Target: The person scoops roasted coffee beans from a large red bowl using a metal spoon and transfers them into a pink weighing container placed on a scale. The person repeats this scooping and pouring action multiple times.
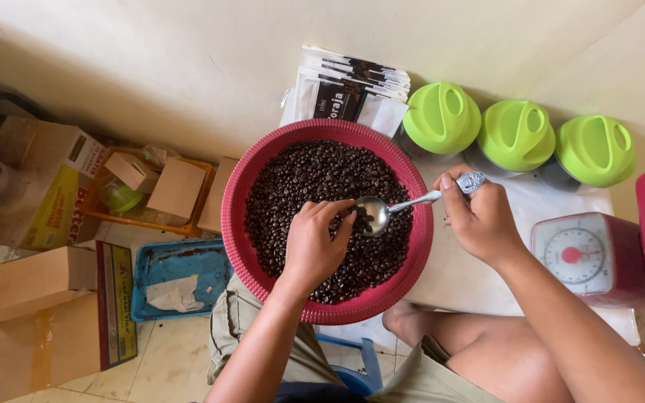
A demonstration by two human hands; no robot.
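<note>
Spoon (401, 207) lies left–right — bowl end left, over beans (300, 175).

The left hand (313, 242) rests on dark coffee beans (300, 179) in a red basket (237, 224); the right hand (479, 216) holds a metal spoon (382, 211) over them, beside three green-lidded jars (516, 136).

Beans (315, 175) in the basin (242, 239) — jars (515, 136) (three) behind-right, scale (578, 255) right, pouches (349, 93) behind.

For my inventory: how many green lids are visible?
3, in a row along the wall right of the red basin: left lid, middle lid, right lid.
</note>
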